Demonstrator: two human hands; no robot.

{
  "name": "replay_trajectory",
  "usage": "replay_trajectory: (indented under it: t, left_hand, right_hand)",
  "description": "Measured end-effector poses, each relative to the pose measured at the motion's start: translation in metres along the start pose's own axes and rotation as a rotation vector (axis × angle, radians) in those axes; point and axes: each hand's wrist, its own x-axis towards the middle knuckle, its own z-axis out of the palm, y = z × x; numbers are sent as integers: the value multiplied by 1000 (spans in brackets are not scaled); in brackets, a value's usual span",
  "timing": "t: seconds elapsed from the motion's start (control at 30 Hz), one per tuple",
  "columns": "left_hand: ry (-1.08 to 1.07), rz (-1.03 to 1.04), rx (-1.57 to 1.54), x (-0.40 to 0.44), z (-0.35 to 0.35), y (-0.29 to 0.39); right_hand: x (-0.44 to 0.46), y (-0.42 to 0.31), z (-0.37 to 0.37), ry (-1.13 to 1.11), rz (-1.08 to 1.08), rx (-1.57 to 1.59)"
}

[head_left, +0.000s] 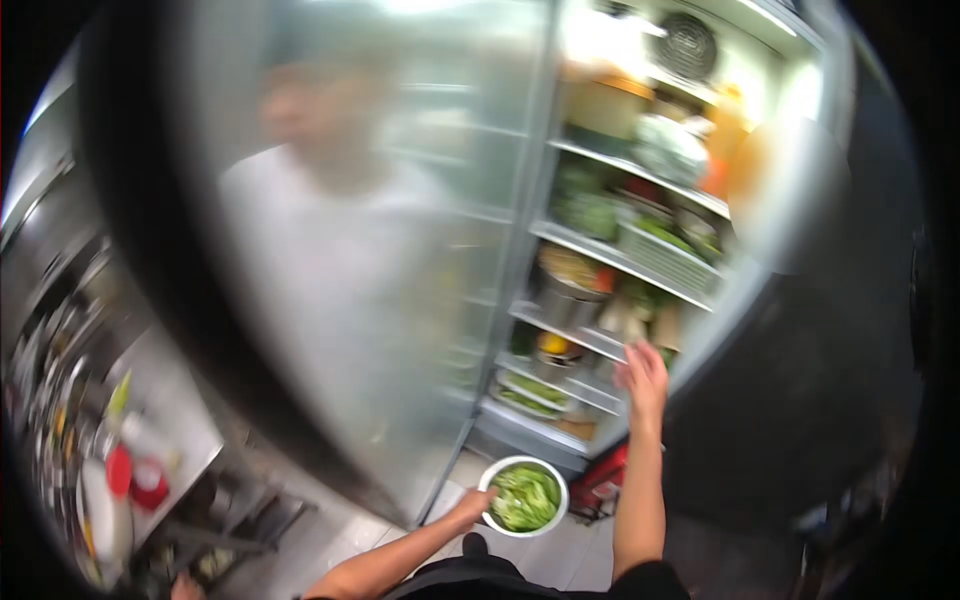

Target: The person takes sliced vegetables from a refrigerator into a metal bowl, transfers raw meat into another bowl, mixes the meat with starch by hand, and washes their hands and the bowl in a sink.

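A white-rimmed bowl of cut green vegetables is low in the centre of the view, with my left hand gripping its left rim. My right hand is raised in front of the lower shelves of an open refrigerator, beside its right edge. Its fingers are apart and nothing shows in them. Behind that hand, a metal pot and a small container with something yellow stand on the shelves. Below them lies a tray of green vegetables.
The fogged glass door stands at the left, with a blurred person in a white top seen in it. Further left is a metal counter with red items. A dark surface rises at the right.
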Motion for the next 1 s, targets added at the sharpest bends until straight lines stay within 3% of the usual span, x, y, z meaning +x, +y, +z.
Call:
replay_trajectory:
  t: [0.03, 0.1, 0.13, 0.17, 0.2, 0.23, 0.3, 0.37, 0.43, 0.47, 0.57, 0.63, 0.87, 1.0]
  left_hand:
    - [-14, 8, 5, 2, 2, 0]
    - [-65, -57, -104, 50, 3, -51]
    - [-113, -134, -17, 60, 8, -45]
    - [-126, -17, -172, 48, 14, -46]
    - [-100, -44, -74, 25, 14, -24]
    - [-127, 40, 35, 0, 9, -6]
    - [33, 55, -34, 16, -2, -6]
    - [118, 141, 104, 15, -8, 8]
    - [102, 189, 213, -93, -84, -51]
    - [93, 283, 161, -121, -104, -48]
    - [28, 130, 51, -87, -136, -73]
    - [100, 254, -252, -134, -146, -42]
    - [322, 567, -629, -239, -269, -40]
    - [556, 640, -931, -310, -327, -63]
  right_hand:
    - [-3, 29, -3, -66, 90, -116]
    - [-12, 94, -31, -433, 156, -438]
    - [-19, 94, -29, -580, 315, -653]
    - [-20, 120, -40, -813, 532, -791]
    - [-7, 184, -77, -961, 695, -822]
    - [-15, 197, -79, -999, 850, -825]
    - [-43, 192, -42, -937, 1011, -753]
    - [-65, 190, -10, -891, 1066, -668]
    - [-169, 174, 23, -809, 1025, -586]
    - [-190, 171, 40, -789, 1029, -541]
    - [-212, 175, 75, -784, 1068, -363]
    - [-212, 179, 98, -823, 1107, -263]
    - [-285, 211, 286, -1301, 1133, -63]
    - [-367, 202, 409, -1563, 1038, -191]
